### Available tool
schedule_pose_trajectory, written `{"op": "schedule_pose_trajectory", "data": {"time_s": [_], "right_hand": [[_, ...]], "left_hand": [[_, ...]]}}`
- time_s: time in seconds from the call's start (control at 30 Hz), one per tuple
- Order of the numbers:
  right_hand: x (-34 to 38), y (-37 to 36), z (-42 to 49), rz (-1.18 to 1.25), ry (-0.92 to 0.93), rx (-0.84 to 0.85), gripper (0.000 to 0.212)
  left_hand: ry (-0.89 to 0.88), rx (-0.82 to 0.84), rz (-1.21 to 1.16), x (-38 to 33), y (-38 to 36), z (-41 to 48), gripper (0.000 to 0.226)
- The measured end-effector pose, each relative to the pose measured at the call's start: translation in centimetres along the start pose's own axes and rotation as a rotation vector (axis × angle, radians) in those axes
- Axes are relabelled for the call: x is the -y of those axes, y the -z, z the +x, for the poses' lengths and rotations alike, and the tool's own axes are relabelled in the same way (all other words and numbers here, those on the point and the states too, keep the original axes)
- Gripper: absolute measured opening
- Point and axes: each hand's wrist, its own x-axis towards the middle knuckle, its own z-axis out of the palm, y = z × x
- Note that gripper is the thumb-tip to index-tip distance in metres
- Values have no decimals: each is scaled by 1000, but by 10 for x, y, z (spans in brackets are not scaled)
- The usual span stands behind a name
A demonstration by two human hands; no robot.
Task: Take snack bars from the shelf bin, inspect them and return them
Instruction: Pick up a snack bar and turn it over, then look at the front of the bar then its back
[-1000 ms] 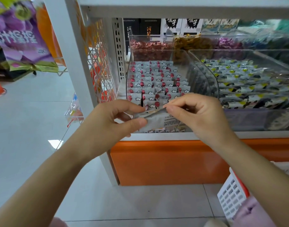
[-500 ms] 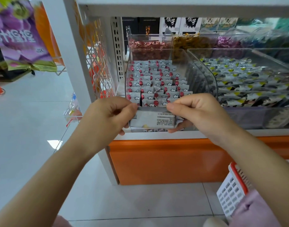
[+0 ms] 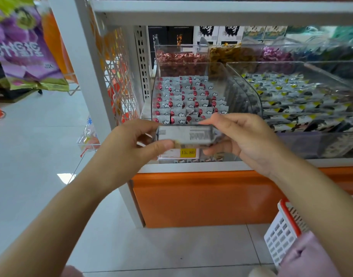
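Two bare hands hold one snack bar [image 3: 184,134] level in front of a white metal shelf [image 3: 221,11] with an orange base panel [image 3: 201,196], above a pale tiled floor [image 3: 31,156]. On the shelf stand clear, hard-walled plastic bins: the near left shelf bin [image 3: 215,76] carries tight rows of small red-and-white wrapped bars, and the larger bin [image 3: 291,66] to its right carries wrappers marked yellow and black; both have smooth curved front walls. A white perforated basket with a red rim [image 3: 281,232] hangs at the lower right. The left hand [image 3: 131,144] pinches the bar's left end between thumb and fingers; the right hand [image 3: 245,140] closes its grip on the right end, fingers above and below. The bar is a flat oblong in glossy, slippery film, its printed back with a dark block of text facing up, just before the bin's front wall and above a yellow price label [image 3: 187,152]. Judged risks: the slick film could slide from an end pinch during turning, and the bar would fall to the floor, since nothing lies beneath it. A hard squeeze could crush or crack the contents. On return, a careless drop could disorder the packed rows, or the bar could land in the neighbouring bin.
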Motion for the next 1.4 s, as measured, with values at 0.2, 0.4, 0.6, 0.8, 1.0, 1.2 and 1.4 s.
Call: {"op": "schedule_pose_trajectory", "data": {"time_s": [0.2, 0.4, 0.6, 0.8, 1.0, 1.2, 1.4], "right_hand": [[5, -14, 11, -131, 209, -168, 33], [20, -18, 35, -469, 311, -324, 24], [25, -41, 56, -921, 348, -167, 27], [8, -55, 71, -1305, 365, -22, 33], [0, -53, 75, -1413, 383, 92, 30], [13, -45, 106, -1294, 296, -35, 15], [6, -54, 111, -1241, 321, -23, 8]], "left_hand": [[-36, -132, 22, 3, 1, 9, 26], [11, -34, 359, 28, 8, 27, 88], [-18, 56, 437, 34, 6, 29, 97], [-24, 63, 427, 34, 3, 27, 99], [-24, 66, 419, 35, 2, 27, 99], [-1, 62, 384, 34, 4, 28, 96], [-13, 46, 382, 35, 4, 29, 93]]}}
